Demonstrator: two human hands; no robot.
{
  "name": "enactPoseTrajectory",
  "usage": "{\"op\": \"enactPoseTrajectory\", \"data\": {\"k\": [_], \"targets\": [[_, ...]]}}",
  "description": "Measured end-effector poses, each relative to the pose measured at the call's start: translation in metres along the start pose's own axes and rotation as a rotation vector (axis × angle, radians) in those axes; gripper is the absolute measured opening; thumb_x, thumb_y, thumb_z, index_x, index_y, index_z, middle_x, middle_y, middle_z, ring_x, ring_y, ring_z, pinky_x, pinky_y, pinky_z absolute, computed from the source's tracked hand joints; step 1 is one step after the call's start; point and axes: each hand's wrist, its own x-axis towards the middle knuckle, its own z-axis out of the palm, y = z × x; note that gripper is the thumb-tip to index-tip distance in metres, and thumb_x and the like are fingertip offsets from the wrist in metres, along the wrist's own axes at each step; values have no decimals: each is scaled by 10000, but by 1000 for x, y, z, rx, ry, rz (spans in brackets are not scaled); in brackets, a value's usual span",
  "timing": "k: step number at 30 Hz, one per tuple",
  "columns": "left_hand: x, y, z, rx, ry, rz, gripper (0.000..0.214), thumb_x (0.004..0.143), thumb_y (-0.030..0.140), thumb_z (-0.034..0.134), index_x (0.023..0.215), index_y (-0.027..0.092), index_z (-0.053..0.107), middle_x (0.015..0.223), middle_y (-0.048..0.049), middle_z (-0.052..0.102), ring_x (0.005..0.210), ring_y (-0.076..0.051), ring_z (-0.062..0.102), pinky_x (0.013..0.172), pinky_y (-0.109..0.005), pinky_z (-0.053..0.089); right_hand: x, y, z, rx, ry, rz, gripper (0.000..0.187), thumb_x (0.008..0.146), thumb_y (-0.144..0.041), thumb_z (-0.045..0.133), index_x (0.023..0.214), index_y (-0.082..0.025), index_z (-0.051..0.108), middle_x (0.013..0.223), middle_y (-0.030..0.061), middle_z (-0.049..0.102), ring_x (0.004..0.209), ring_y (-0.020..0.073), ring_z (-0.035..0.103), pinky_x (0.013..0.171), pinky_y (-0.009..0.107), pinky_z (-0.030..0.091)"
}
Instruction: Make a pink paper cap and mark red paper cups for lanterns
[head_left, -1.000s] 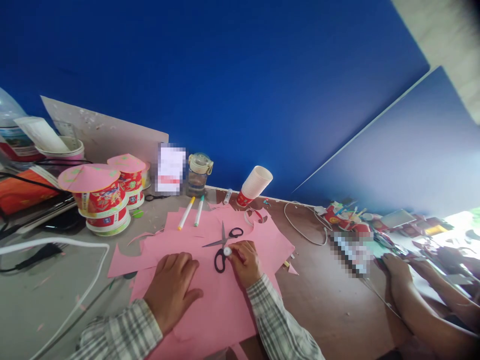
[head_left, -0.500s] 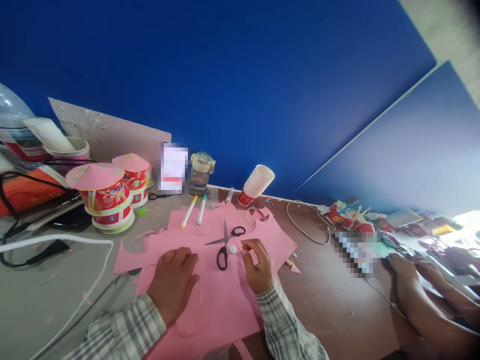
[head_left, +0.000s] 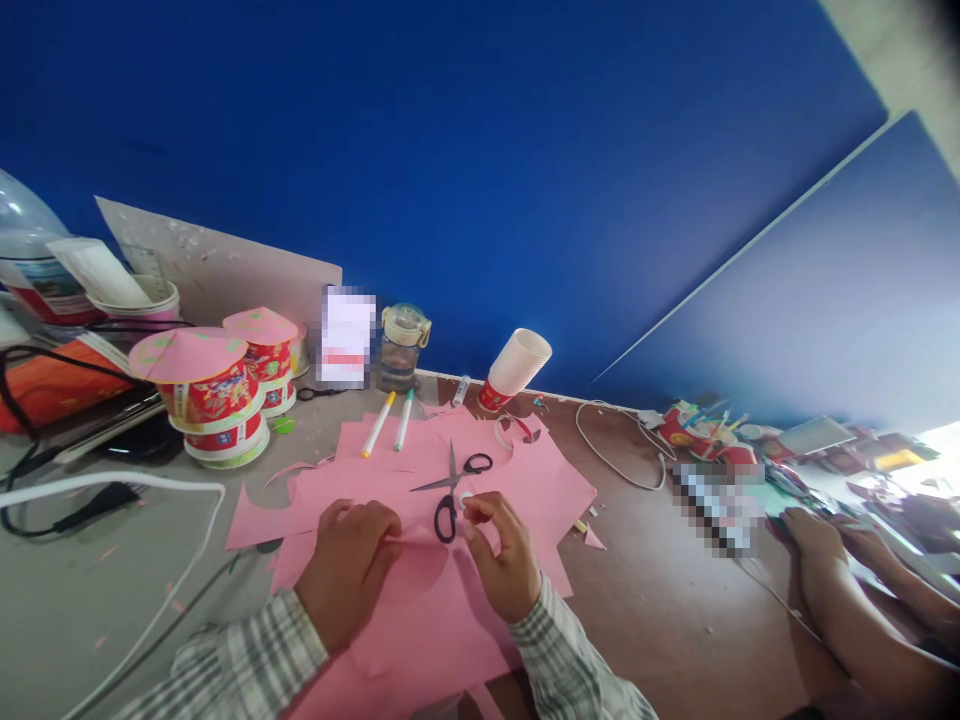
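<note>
My left hand (head_left: pixel 354 565) is closed at the near left of the pink paper (head_left: pixel 420 610), its thumb and fingers pinching the sheet, which bulges slightly beside the fingertips. My right hand (head_left: pixel 504 560) hovers at the right of the same sheet, thumb and forefinger curved but apart. Just beyond its fingertips is a small white round thing (head_left: pixel 466 498), partly hidden by the forefinger. Scissors (head_left: pixel 450 480) with black handles lie spread on the paper between my hands, one handle loop close to the right fingertips.
A yellow marker (head_left: pixel 379 424) and a green marker (head_left: pixel 404 420) lie on the paper's far part. Behind stand a stack of paper cups (head_left: pixel 520 365) and a lidded jar (head_left: pixel 401 350). Decorated cups with pink cone tops (head_left: pixel 191 355) stand left; another person's arm (head_left: pixel 840 600) rests right.
My left fingers have curled in and gripped the paper, raising a slight bulge. My right hand has moved a little left and nearer, partly covering the white round thing.
</note>
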Motion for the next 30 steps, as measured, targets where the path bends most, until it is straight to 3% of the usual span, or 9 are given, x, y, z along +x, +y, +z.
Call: {"op": "enactPoseTrajectory", "data": {"k": [3, 7, 10, 12, 16, 19, 24, 30], "targets": [[-1, 0, -1, -98, 3, 23, 41, 645, 218, 521, 660, 256, 530, 584, 16, 615, 592, -228, 545, 715, -423, 387, -2, -4, 2, 4, -154, 17, 237, 728, -156, 578, 957, -208, 610, 775, 18, 623, 653, 163, 576, 624, 249, 478], [-3, 2, -2, -255, 39, -91, 269, 617, 275, 560, 882, 241, 536, 788, -72, 662, 737, -275, 575, 648, -382, 464, -4, -3, 4, -37, -272, 36, 79, 707, -133, 626, 698, -203, 663, 581, -30, 598, 546, 137, 552, 559, 215, 428], [-2, 4, -3, -398, 16, -180, 418, 595, 284, 580, 997, 228, 481, 769, -69, 662, 724, -273, 587, 614, -357, 484, -5, 0, 4, -44, -236, 38, 145, 716, -131, 617, 589, -197, 641, 516, -45, 571, 494, 123, 531, 517, 198, 408], [-1, 4, -4, -461, 11, -221, 395, 595, 292, 575, 975, 223, 493, 715, -49, 649, 679, -258, 585, 569, -332, 482, -5, 2, 5, -49, -181, 38, 151, 732, -138, 595, 600, -197, 640, 525, -37, 590, 493, 126, 537, 508, 198, 412], [1, 4, -5, -403, -59, -247, 82, 609, 308, 549, 623, 227, 557, 443, 50, 505, 411, -183, 482, 387, -277, 389, -6, 4, 4, -63, -70, 14, 120, 736, -142, 582, 679, -203, 669, 568, -2, 657, 515, 153, 571, 514, 220, 428], [2, 5, -5, -376, -95, -281, 135, 604, 279, 552, 490, 228, 501, 349, 77, 446, 340, -160, 430, 337, -262, 333, -6, 5, 4, -70, -16, -14, 131, 723, -146, 591, 741, -216, 701, 614, 30, 708, 536, 175, 589, 546, 255, 432], [3, 10, -6, -625, -131, -446, 81, 621, 254, 514, 556, 215, 543, 288, 66, 508, 298, -184, 514, 330, -268, 392, -8, 2, 5, -17, 19, 41, 135, 690, -174, 608, 736, -222, 726, 618, 50, 732, 549, 196, 612, 564, 283, 443], [5, 11, -2, -939, -142, -516, 198, 581, 303, 563, 735, 185, 524, 298, 20, 612, 280, -245, 580, 378, -340, 455, -12, -8, 13, 201, -74, 311, 104, 719, -201, 578, 705, -178, 678, 328, -40, 590, 276, 136, 537, 347, 190, 409]]}}
